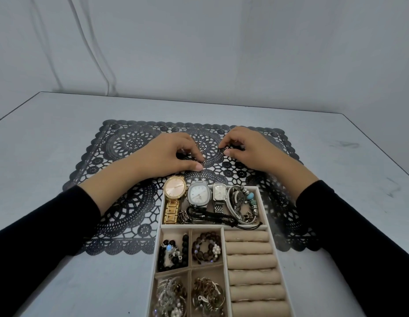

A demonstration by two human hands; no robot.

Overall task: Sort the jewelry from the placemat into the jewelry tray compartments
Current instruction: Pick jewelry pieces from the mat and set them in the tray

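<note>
Black placemat (130, 202) carries apparently the last two pieces: left hand (176, 152) pinches one disc (199, 161), right hand (247, 149) pinches a second disc (222, 150); the tray (176, 226) is already well stocked.

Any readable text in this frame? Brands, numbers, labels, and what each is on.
No text is readable.
Gold watch dial: too small to read.
Silver square watch dial: hour marks only, any print blurred.
Small rectangular watch dial: too small.
Dark watch among the bracelets: too small.
Dark round piece in the left hand, another in the right hand: no marking visible.
Jewelry tray, placemat: no print.
</note>
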